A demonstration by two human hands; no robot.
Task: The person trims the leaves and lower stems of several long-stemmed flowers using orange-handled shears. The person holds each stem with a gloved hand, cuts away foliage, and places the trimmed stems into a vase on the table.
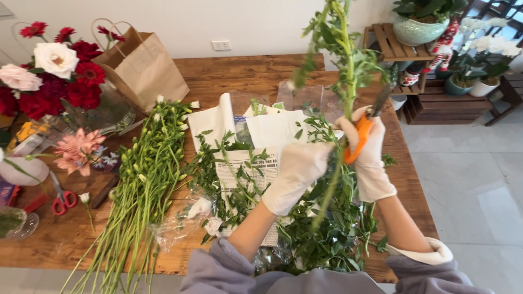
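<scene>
Currently: two gloved hands, one leafy green stem (348, 60), one pair of orange-handled scissors (364, 128).
Left hand (298, 166) clenched around the upright stem above the wooden table (229, 71); right hand (366, 147) grasps the scissors against it.

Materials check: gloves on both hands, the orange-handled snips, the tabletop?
White gloves on the left hand and right hand: matte, wrinkled, stretchy, probably thin latex or nitrile. Orange-handled snips: smooth glossy grip, likely plastic; the dark blades look like metal. Brown plank table: visible grain and knots, wood with a warm stained, low-sheen finish.
</scene>
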